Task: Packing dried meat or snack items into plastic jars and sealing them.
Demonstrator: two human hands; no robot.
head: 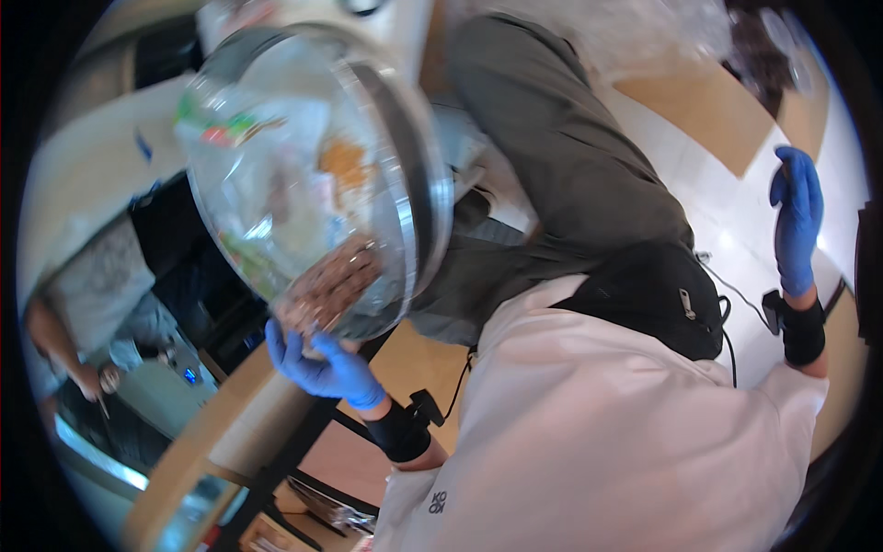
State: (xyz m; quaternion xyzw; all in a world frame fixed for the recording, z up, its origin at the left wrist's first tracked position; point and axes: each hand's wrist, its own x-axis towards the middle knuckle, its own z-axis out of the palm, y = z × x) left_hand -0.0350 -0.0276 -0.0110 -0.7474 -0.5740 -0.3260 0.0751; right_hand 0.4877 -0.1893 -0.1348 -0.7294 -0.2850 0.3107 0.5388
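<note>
My left hand [321, 366], in a blue glove with a black wrist strap, is at the lower rim of a round bin [393, 186] lined with clear plastic. Its fingers and thumb are around the lower end of a clear packet of brown pieces [334, 283], which overlaps the bin's mouth. Blur hides the exact contact. Inside the bin show an orange-brown patch [345, 162] and crumpled wrappers with green and red parts [224, 127]. At the far right my right hand [797, 214], also blue-gloved and strapped, is raised over the white floor, fingers extended, nothing visible in it.
A person [96, 297] in a light top is at the left, holding a small thing by a grey surface. A curved wood-edged counter [207, 428] runs lower left. Brown cardboard [697, 110] and clear plastic sheeting [621, 27] lie upper right. Thin black cables hang beside my body.
</note>
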